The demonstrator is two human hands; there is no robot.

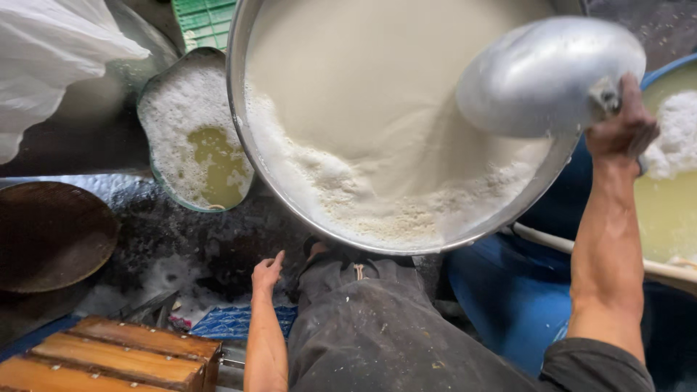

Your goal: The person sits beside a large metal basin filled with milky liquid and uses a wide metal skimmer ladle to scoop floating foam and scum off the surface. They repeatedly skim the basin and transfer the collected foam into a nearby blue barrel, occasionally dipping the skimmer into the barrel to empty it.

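My right hand [623, 129] is raised over the near right rim of the big steel vat [243, 109], fingers curled tight around the handle of a round metal scoop [541, 76]. The scoop is tipped with its domed back facing me, hanging above the creamy white liquid [363, 80] that fills the vat, foam gathered along the near edge. My left hand [267, 272] hangs low beside my dark trousers [377, 327], fingers loosely together, thumb out, holding nothing. Left of the vat stands a green tub [156, 181] of yellowish liquid and froth. A blue barrel [508, 290] sits by my right leg, and a wooden crate [116, 359] lies at the lower left.
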